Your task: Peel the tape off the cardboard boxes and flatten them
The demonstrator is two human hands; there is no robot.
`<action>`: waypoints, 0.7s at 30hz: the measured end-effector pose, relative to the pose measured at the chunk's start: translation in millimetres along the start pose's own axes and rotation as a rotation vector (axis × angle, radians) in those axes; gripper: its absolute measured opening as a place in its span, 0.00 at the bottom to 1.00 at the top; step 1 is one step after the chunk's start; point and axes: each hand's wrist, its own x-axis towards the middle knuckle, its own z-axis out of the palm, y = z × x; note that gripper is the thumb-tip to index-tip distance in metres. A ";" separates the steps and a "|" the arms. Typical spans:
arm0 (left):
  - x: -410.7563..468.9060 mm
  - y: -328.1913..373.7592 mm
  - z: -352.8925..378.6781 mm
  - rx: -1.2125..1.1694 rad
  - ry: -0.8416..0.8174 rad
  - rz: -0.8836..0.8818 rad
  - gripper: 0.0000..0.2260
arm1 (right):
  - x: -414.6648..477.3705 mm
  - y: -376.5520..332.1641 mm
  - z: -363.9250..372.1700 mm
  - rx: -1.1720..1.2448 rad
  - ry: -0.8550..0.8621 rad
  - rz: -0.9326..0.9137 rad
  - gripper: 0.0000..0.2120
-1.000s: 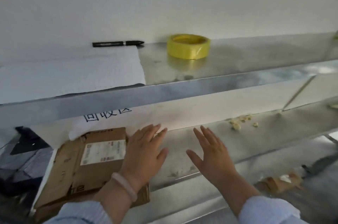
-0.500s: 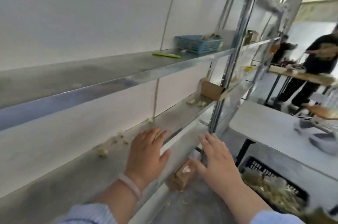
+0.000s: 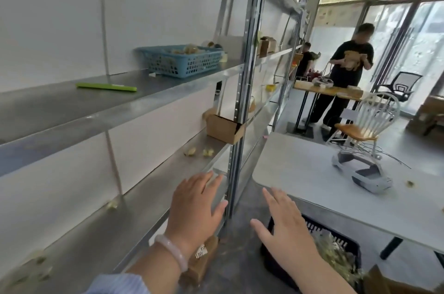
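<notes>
My left hand [image 3: 194, 209], right hand [image 3: 286, 224] apart, fingers spread, holding nothing. Step prob: fetching next box. Next: reach cardboard box [image 3: 224, 129] on shelf [image 3: 144, 192], grip it, hunt for tape.

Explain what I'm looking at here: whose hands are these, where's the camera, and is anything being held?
No machine here: a person wears a camera on the head, so you look forward and down at their own hands. The left hand, with a pale bracelet, and the right hand are both open and hold nothing. On the metal shelves sit a blue basket, a green stick-like tool and a small cardboard box. To the right stands a white table with a white device on it.
</notes>
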 end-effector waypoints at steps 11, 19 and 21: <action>173.1 -64.2 86.5 -0.005 -0.096 -0.004 0.25 | 210.0 30.5 17.5 -0.038 0.011 0.010 0.34; 209.4 -86.3 150.2 -0.051 -0.204 -0.098 0.25 | 307.1 64.2 69.5 0.065 -0.074 0.029 0.32; 221.5 -89.7 162.8 -0.042 -0.223 -0.116 0.25 | 331.9 74.2 81.5 0.083 -0.109 0.030 0.32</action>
